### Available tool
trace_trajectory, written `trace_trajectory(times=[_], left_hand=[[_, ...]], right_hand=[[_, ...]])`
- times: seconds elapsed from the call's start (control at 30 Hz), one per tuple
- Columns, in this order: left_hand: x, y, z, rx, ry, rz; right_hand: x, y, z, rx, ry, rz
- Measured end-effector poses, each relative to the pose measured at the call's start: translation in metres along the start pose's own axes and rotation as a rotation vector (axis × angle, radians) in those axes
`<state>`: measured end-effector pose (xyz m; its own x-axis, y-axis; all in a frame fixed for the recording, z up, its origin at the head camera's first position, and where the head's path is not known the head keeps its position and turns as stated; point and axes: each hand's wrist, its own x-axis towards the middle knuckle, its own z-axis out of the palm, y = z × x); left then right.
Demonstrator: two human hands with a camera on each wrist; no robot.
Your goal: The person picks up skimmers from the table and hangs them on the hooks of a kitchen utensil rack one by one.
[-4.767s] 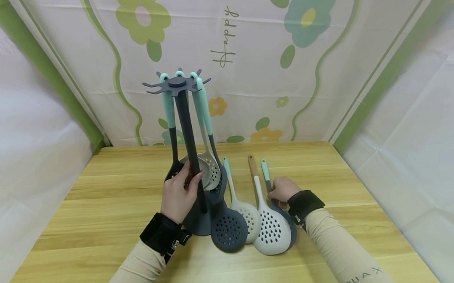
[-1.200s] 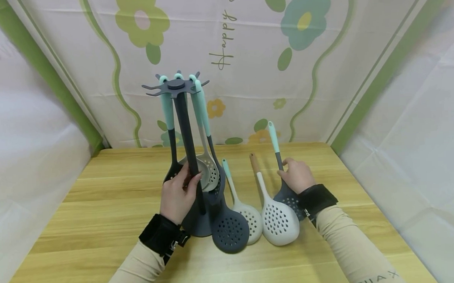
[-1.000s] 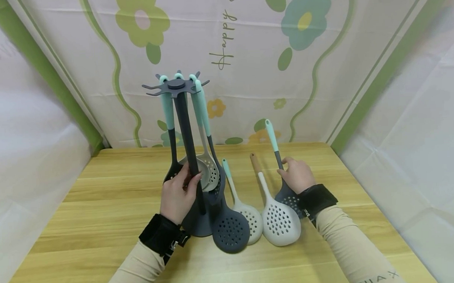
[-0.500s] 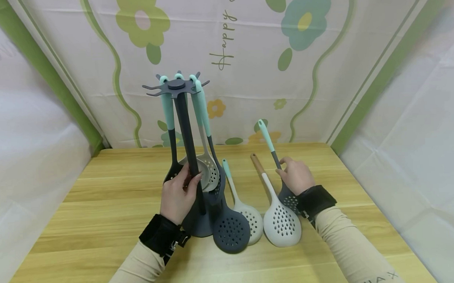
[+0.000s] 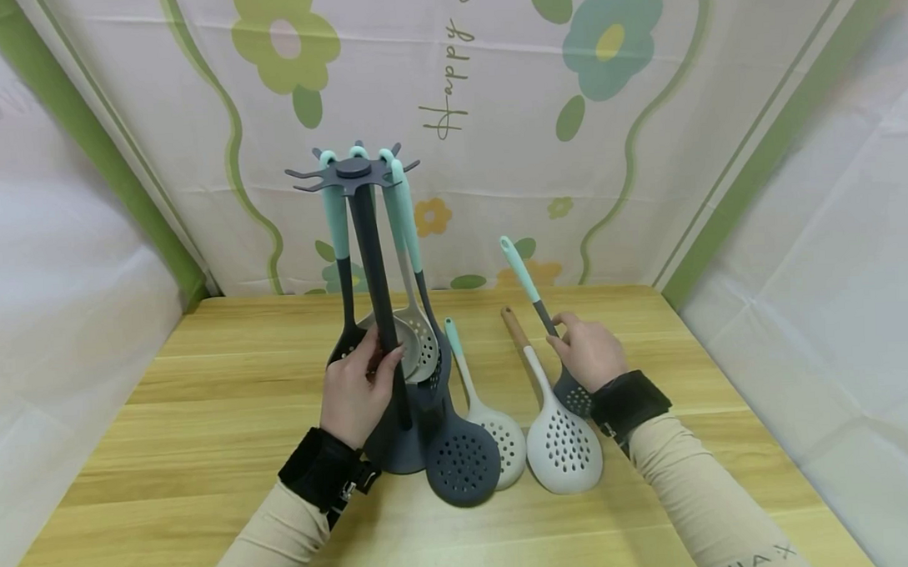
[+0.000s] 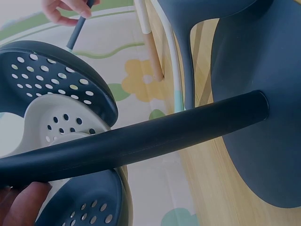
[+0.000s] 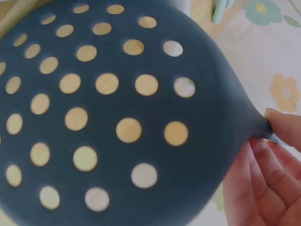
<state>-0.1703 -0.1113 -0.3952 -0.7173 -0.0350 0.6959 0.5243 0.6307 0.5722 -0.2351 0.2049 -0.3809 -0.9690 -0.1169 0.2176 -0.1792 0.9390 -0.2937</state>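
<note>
The dark skimmer (image 5: 544, 317), mint handle (image 5: 519, 269) tilted leftward toward the rack post (image 5: 371, 261) (gripped by the left hand (image 5: 356, 390)), is held by the right hand (image 5: 593, 354).

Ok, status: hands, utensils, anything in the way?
Left hand gripping upright navy utensil stand. Right hand pinching round navy perforated skimmer with mint handle. Possibly in the way: white perforated turner with tan handle, lying beside skimmer, toward stand.

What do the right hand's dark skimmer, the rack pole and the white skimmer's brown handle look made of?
Dark skimmer: probably silicone or nylon; smooth, matte, evenly coloured surface. Rack pole: likely plastic, though coated metal is possible; satin, with a soft sheen along it. Brown handle: matte, perhaps wood from its warm tan colour, but wood-look plastic is possible.
</note>
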Motion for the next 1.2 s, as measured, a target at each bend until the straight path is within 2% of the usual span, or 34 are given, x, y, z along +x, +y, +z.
trace_trajectory(times=[0.4, 0.57, 0.67, 0.9, 1.2], left_hand=[[-0.001, 0.000, -0.001, 0.009, 0.001, 0.018], [0.000, -0.001, -0.002, 0.019, -0.010, 0.031], [0.000, -0.002, -0.003, 0.000, -0.035, 0.029], [0.004, -0.002, -0.010, -0.041, -0.138, -0.017], [0.008, -0.003, -0.018, -0.062, -0.221, -0.014]], right_hand=[[-0.002, -0.002, 0.001, -0.040, 0.082, -0.079], [-0.003, -0.003, 0.000, -0.035, 0.092, -0.094], [-0.003, -0.003, -0.001, -0.017, 0.086, -0.096], [-0.005, -0.005, -0.005, -0.017, 0.114, -0.117], [-0.008, -0.008, -0.009, -0.013, 0.153, -0.170]])
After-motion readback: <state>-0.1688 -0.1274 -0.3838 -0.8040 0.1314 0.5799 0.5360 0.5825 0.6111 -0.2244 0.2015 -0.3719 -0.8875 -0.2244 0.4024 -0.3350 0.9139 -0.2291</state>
